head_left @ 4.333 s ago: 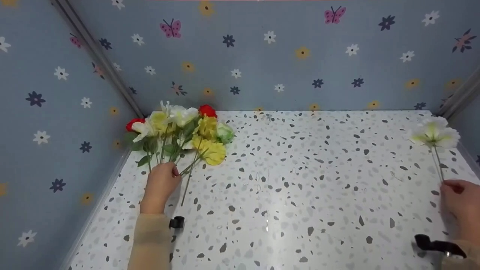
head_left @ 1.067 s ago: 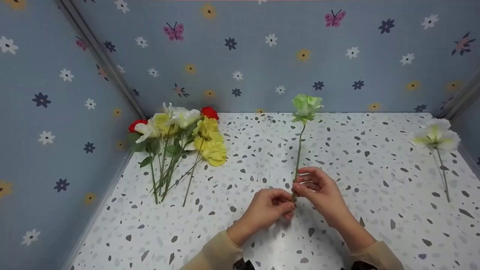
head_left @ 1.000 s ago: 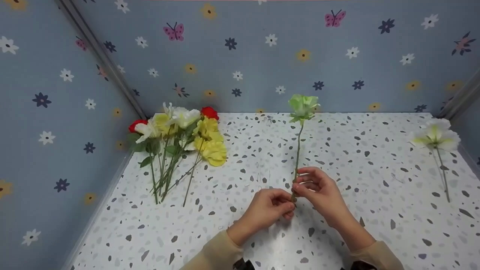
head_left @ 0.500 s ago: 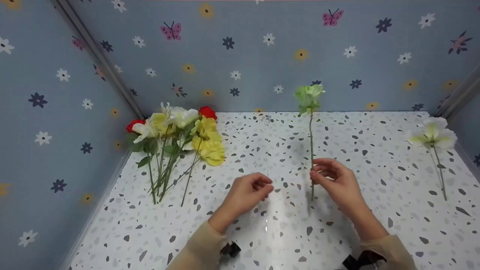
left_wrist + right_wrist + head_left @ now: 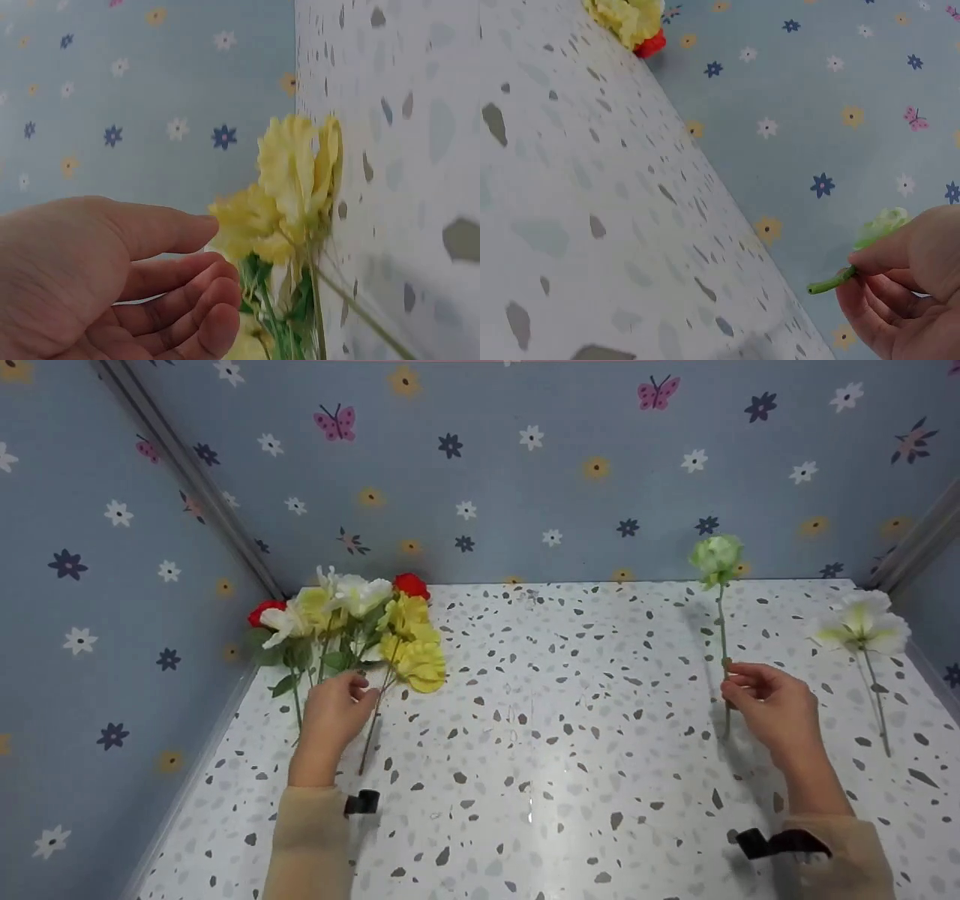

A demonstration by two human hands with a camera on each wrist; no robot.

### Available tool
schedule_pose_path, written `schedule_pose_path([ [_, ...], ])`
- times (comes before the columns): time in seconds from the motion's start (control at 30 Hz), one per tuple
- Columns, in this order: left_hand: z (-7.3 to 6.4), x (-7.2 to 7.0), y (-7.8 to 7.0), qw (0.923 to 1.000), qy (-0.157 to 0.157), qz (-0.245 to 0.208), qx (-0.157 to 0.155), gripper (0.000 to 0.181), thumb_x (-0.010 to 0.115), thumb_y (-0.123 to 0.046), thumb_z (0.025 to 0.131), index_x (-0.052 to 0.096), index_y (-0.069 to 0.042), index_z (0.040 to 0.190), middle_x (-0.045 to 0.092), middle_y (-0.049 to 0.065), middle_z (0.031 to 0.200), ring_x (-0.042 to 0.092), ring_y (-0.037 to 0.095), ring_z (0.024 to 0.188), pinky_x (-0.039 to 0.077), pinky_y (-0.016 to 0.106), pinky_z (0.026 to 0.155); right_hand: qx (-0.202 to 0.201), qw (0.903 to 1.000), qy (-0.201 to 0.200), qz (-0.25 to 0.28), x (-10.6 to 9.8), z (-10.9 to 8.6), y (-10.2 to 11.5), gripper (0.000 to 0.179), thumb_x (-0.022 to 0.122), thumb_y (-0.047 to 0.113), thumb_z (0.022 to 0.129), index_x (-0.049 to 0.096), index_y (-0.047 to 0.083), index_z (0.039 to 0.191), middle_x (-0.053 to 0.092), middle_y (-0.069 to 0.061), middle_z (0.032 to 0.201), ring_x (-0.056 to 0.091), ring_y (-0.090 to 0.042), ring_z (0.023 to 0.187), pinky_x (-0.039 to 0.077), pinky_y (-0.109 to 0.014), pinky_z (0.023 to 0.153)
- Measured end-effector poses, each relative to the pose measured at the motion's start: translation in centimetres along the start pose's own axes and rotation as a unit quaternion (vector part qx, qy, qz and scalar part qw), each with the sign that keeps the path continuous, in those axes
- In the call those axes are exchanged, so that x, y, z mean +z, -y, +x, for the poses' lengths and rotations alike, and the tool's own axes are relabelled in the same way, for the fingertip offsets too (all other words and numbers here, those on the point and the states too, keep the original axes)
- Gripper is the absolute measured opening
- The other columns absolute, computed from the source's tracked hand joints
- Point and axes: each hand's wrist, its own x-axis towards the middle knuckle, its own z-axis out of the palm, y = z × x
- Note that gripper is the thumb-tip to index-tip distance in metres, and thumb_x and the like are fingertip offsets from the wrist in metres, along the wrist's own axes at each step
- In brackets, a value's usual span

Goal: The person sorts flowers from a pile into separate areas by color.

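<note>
My right hand (image 5: 780,709) pinches the stem of a pale green artificial flower (image 5: 717,558) between thumb and fingers; its bloom points toward the back wall. In the right wrist view the cut stem end (image 5: 831,283) sticks out past the fingertips. My left hand (image 5: 334,716) is over the stems of a flower pile at the left, fingers loosely bent with nothing between them. Yellow flowers (image 5: 418,660) lie just beyond it, and in the left wrist view a yellow bloom (image 5: 289,161) is past the fingertips. White flowers (image 5: 360,594) and red flowers (image 5: 411,585) fill the pile's back.
A white flower (image 5: 862,626) with a long stem lies at the right of the speckled white tabletop (image 5: 540,720). A blue patterned wall (image 5: 495,472) closes off the back, with side panels at left and right.
The green flower was taken from the pile, held by both hands mid-table, then released by the left and carried right. My left hand went back to the pile; the right had earlier let go of the white flower.
</note>
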Motion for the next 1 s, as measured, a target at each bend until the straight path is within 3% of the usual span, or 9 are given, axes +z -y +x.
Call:
schedule_pose_path([
  [0.17,-0.1,-1.2,2.2,0.9985,0.034,0.034,-0.026,0.030,0.069,-0.017,0.105,0.070,0.011,0.118,0.072,0.024,0.099,0.067,0.037,0.083,0.057,0.058,0.082,-0.005,0.9968,-0.008,-0.080,-0.5,0.2,-1.5,0.034,0.072,0.019,0.106,0.074,0.000,0.134,0.076,-0.019,0.118,0.063,-0.015,0.095,0.048,-0.015,0.070],
  [0.4,-0.5,-1.4,2.8,0.9944,0.074,0.049,-0.057,0.033,0.069,-0.017,0.104,0.069,0.012,0.120,0.072,0.029,0.110,0.069,0.042,0.096,0.056,0.061,0.089,-0.024,0.9920,-0.024,-0.121,0.0,0.2,-2.2,0.027,0.070,0.009,0.102,0.077,-0.006,0.122,0.077,-0.023,0.107,0.070,-0.029,0.091,0.047,-0.016,0.065],
  [0.63,-0.5,-1.1,3.0,0.9907,0.102,0.046,-0.076,0.035,0.069,-0.018,0.104,0.069,0.012,0.123,0.071,0.031,0.115,0.069,0.045,0.102,0.056,0.061,0.090,-0.013,0.9884,-0.033,-0.148,0.0,0.3,-2.7,0.026,0.066,0.009,0.102,0.076,-0.009,0.118,0.076,-0.028,0.108,0.070,-0.042,0.096,0.052,-0.041,0.075],
  [0.77,-0.6,-1.0,3.1,0.9900,0.108,0.037,-0.083,0.037,0.067,-0.018,0.105,0.068,0.013,0.126,0.070,0.032,0.121,0.068,0.047,0.108,0.056,0.062,0.094,-0.020,0.9869,-0.040,-0.155,-0.3,0.3,-3.3,0.026,0.064,0.009,0.103,0.075,-0.010,0.116,0.076,-0.029,0.107,0.070,-0.047,0.097,0.051,-0.047,0.077],
  [0.83,-0.5,-0.8,3.2,0.9911,0.101,0.035,-0.079,0.033,0.067,-0.017,0.105,0.069,0.011,0.122,0.071,0.029,0.115,0.068,0.044,0.102,0.056,0.060,0.090,-0.019,0.9862,-0.041,-0.159,-0.4,0.4,-3.5,0.026,0.065,0.009,0.102,0.075,-0.010,0.115,0.076,-0.030,0.106,0.070,-0.047,0.097,0.051,-0.048,0.076],
  [0.9,-0.4,-0.7,3.3,0.9922,0.094,0.033,-0.075,0.023,0.066,-0.015,0.104,0.068,0.008,0.105,0.068,0.023,0.095,0.064,0.036,0.085,0.055,0.053,0.079,-0.015,0.9859,-0.038,-0.162,-0.5,0.4,-3.7,0.025,0.065,0.009,0.102,0.075,-0.011,0.115,0.075,-0.030,0.105,0.069,-0.047,0.095,0.051,-0.046,0.074],
  [1.0,-0.3,-0.4,3.4,0.9933,0.086,0.031,-0.070,0.023,0.066,-0.012,0.102,0.057,-0.003,0.083,0.052,0.010,0.073,0.049,0.025,0.067,0.043,0.042,0.064,-0.012,0.9850,-0.038,-0.168,-0.5,0.3,-3.8,0.025,0.065,0.009,0.100,0.075,-0.010,0.113,0.075,-0.028,0.103,0.069,-0.044,0.092,0.051,-0.043,0.072],
])
